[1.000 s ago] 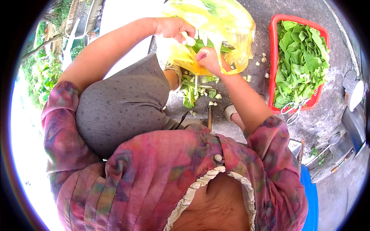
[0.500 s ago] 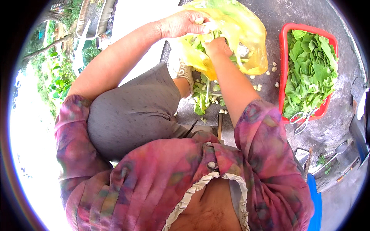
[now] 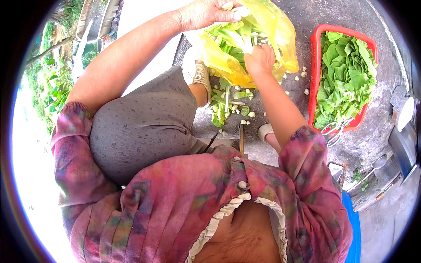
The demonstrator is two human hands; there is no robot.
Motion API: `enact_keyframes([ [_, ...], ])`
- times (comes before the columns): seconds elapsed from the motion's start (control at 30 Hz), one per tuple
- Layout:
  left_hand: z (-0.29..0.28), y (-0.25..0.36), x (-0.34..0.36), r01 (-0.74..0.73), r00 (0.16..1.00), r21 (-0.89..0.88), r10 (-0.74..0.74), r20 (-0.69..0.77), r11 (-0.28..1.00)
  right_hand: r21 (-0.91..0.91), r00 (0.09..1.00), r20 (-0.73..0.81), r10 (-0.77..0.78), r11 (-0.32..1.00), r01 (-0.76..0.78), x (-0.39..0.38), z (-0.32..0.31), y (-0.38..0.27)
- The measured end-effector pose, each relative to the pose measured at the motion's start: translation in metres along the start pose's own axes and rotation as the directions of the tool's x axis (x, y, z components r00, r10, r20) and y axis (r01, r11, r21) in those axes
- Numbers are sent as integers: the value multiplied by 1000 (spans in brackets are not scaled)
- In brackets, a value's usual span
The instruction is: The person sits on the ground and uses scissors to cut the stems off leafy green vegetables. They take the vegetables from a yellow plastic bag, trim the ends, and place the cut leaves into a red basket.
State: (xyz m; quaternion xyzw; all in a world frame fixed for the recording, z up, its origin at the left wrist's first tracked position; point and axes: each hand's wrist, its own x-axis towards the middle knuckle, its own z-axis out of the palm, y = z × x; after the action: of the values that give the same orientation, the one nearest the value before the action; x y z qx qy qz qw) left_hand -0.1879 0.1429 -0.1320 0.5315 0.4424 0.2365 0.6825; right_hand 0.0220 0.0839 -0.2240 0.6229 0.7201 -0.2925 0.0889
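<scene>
A yellow plastic bag (image 3: 283, 33) with leafy greens (image 3: 228, 37) inside stands at the top middle, its mouth spread. My left hand (image 3: 210, 15) is closed on the bag's far left rim, thumb laid over the edge. Reaching into the mouth, my right hand (image 3: 262, 60) is closed around pale stems of the greens; its fingertips are partly hidden. Loose leaves (image 3: 222, 103) and small cut stem ends (image 3: 251, 114) lie on the ground just below the bag, next to my shoe (image 3: 201, 79).
At the right stands a red basket (image 3: 313, 79) heaped with green leaves (image 3: 346, 74). Scissors (image 3: 335, 131) rest at its near rim. Further right lie a metal spoon (image 3: 379, 162) and a dark blade-like piece (image 3: 402, 140). Something blue (image 3: 352, 223) shows at the lower right.
My right hand has shifted right within the bag's mouth, and more of the greens shows. My left hand still holds the rim. The view has tilted slightly, so my other foot now shows.
</scene>
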Motion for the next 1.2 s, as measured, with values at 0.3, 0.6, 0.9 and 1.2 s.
enact_keyframes([
  [0.3,3,-4,-2,88,996,-30,-89,-14,996,-84,790,-393,-470,874,478,61,69,35],
  [0.6,4,8,-1,68,997,-6,-68,48,998,-7,702,-450,-552,788,616,59,53,33],
  [0.9,2,80,-7,153,926,180,-204,316,972,333,970,-10,-241,914,231,-12,-106,26],
  [1.2,88,231,-44,-129,944,-17,128,304,991,-78,955,-63,-291,955,286,-161,-245,28],
])
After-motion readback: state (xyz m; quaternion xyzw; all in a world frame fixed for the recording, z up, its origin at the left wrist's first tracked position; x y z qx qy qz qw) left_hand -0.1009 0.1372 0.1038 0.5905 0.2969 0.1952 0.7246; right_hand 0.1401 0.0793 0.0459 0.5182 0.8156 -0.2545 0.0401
